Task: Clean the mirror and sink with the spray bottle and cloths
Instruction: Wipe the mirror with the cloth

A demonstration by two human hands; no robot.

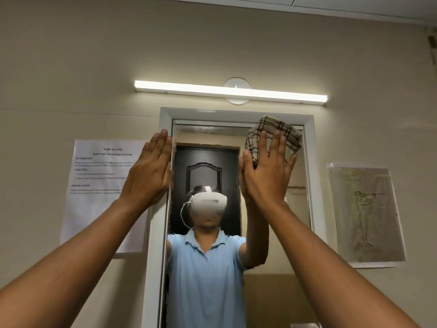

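Both forearms rise from the bottom corners toward the mirror (203, 162), nearest the lens; right hand (267, 171) presses a checked cloth (279, 131) flat against the glass near the top right corner, fingers straight and spread wide over the fabric, thumb out to the side; spread this way probably to push a broad patch of cloth evenly; cloth looks bunched or folded, its upper edge poking above the fingertips, close under the white frame (236, 113); left hand (151, 171) lies flat on the frame's left edge and the wall beside it, fingers straight and together, holding nothing; likely bracing the body while reaching high; task sheet (99, 185) taped to the wall just left of the frame, partly behind that hand; drawing (364, 214) taped on the right, well apart from the cloth; strip light (229, 91) above the frame; spray bottle and sink not in view; judged step: wiping the upper glass, lower glass and sink presumably left to do.
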